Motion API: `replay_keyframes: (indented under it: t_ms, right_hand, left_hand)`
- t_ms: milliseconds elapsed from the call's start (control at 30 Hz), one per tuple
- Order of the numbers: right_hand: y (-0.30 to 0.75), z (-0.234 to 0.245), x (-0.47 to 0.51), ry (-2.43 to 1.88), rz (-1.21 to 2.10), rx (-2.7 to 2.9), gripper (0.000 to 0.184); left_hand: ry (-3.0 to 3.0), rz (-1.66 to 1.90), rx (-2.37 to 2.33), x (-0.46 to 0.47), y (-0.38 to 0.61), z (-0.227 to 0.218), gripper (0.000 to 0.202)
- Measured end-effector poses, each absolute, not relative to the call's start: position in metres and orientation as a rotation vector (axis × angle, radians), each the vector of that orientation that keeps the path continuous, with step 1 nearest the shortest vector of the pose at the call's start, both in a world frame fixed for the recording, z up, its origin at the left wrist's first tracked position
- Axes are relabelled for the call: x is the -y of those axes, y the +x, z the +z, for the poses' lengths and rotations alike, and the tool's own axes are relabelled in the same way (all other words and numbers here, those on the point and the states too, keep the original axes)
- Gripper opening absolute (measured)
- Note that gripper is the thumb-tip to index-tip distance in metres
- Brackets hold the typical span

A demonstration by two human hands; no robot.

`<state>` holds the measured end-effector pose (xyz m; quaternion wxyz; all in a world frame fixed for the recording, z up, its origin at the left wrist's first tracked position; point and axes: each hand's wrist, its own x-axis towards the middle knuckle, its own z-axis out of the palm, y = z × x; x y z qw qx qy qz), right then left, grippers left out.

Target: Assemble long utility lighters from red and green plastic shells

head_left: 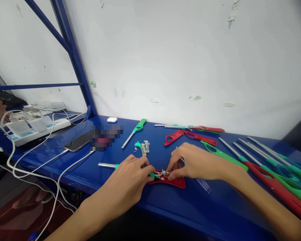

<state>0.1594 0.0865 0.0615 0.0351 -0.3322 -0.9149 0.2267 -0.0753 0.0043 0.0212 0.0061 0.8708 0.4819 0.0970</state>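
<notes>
A red lighter shell half [174, 182] lies on the blue shelf [130, 197] near its front edge. A metal tube with a green collar [107, 165] runs out of it to the left. My left hand [130, 180] pinches the green collar end at the shell. My right hand [190, 164] pinches a small clear and metal part [165, 173] sitting in the open shell. A clear plastic tube [204, 185] lies just under my right wrist.
Small loose parts [143, 147] and a green lighter [135, 131] lie behind my hands. Red shell halves [190, 135] and several long green and red lighters [273, 167] fill the right. A phone [77, 142], white cables [52, 167] and a power strip [30, 129] are at left.
</notes>
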Motion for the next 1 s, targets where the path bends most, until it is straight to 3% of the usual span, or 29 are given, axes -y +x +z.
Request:
replay_keyframes:
  t_ms: [467, 600, 1000]
  right_hand:
    - [0.158, 0.06, -0.082, -0.934, 0.547, 2.84, 0.021]
    - [0.157, 0.061, -0.079, -0.924, 0.521, 2.86, 0.021]
    - [0.146, 0.064, -0.062, -0.968, 0.109, 2.984, 0.025]
  left_hand:
    - [2.789, 0.24, -1.507, -0.004, -0.072, 0.021, 0.038]
    - [2.798, 0.249, -1.503, -0.006, -0.073, 0.019, 0.034]
    - [2.7, 0.353, -1.436, -0.005, -0.077, 0.017, 0.042]
